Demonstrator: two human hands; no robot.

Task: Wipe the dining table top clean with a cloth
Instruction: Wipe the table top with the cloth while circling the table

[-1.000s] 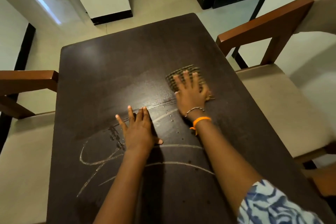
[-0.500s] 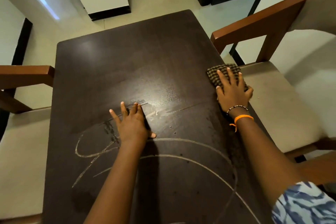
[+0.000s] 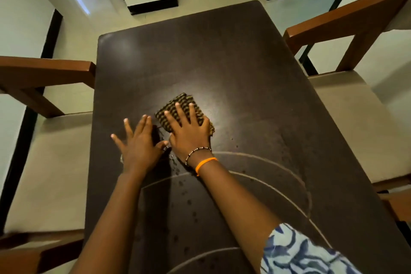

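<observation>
Wiping stroke in progress, head view. The right hand (image 3: 189, 133) lies flat with fingers spread on the folded checked cloth (image 3: 175, 104), pressing it against the dark worktop (image 3: 222, 55); the fingers are straight, not curled round the fabric. The cloth sits directly beneath this hand, its far corner showing beyond the fingertips and its long axis running from near left to far right. The left hand (image 3: 139, 147) is released, palm down and fingers splayed on the bare surface, just beside the right hand on its left, thumb nearly touching it; it appears to serve as a brace. Pale curved chalk-like lines (image 3: 266, 162) and scattered droplets (image 3: 189, 202) lie behind the right hand, toward the person, around both forearms. Judged from this layout, the unwiped marks lie nearer than the cloth, so the coming stroke calls for drawing the right hand back toward the body.
</observation>
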